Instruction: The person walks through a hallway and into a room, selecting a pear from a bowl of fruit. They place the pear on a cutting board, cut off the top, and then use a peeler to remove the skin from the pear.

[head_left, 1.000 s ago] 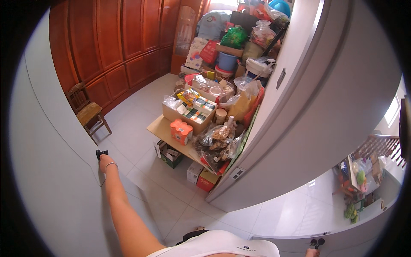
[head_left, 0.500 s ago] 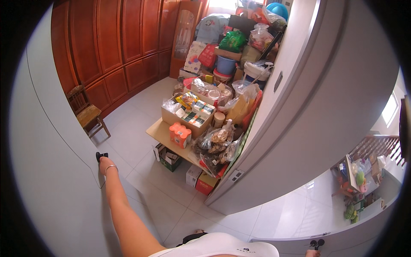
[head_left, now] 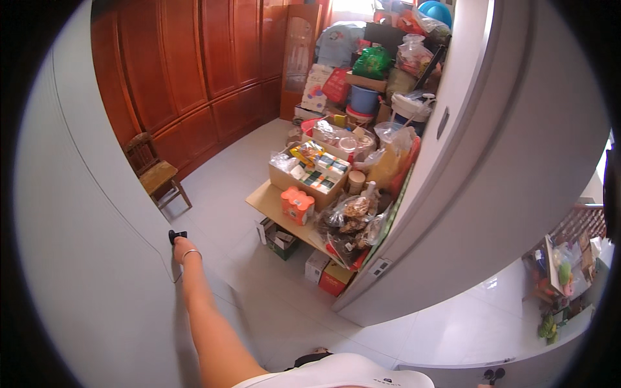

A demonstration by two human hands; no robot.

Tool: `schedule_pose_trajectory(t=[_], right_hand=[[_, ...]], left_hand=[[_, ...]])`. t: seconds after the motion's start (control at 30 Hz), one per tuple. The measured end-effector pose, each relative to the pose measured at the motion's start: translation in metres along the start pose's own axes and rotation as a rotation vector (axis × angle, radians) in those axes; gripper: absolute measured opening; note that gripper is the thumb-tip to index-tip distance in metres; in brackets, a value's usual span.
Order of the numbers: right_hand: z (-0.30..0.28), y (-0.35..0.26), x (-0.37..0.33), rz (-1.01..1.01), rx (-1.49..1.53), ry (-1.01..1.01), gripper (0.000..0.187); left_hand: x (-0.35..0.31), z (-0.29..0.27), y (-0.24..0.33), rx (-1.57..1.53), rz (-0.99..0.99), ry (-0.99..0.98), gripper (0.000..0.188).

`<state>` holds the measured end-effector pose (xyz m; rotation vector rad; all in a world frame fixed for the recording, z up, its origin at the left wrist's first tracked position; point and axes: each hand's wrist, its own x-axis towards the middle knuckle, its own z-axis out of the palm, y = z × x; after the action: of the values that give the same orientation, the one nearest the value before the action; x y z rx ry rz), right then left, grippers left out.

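Left Hand [head_left: 185, 249] Wrapped Round a Black Door Handle [head_left: 177, 237]

The handle is on the grey door [head_left: 123, 278], left of the low table [head_left: 262, 197], and the person's left hand grips it (a thin bracelet [head_left: 192, 253] circles that wrist). The hands are well apart. Only a sliver of the right hand [head_left: 485, 386] shows, nearer than the table and off to its right, by a second dark handle [head_left: 495, 375]; I can't tell whether it's gripping. On the table sit an orange pack [head_left: 297, 205] and a cardboard box [head_left: 279, 178]; left of it stands a wooden chair [head_left: 158, 176].
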<state>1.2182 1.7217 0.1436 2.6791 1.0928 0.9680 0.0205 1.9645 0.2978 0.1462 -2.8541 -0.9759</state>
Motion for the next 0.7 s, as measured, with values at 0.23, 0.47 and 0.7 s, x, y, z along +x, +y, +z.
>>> schedule_pose_trajectory(t=[0.23, 0.47, 0.7], right_hand=[[-0.04, -0.011, 0.049, 0.303, -0.228, -0.598, 0.059], [-0.051, -0.045, 0.066, 0.288, -0.156, -0.632, 0.056], [-0.053, -0.065, 0.079, 0.269, -0.126, -0.651, 0.054]], left_hand=[[-0.041, 0.003, 0.01, 0.186, 0.139, -0.022, 0.032], [-0.019, 0.015, -0.001, 0.139, 0.076, -0.012, 0.03], [-0.021, 0.019, -0.002, 0.113, 0.058, -0.029, 0.031]])
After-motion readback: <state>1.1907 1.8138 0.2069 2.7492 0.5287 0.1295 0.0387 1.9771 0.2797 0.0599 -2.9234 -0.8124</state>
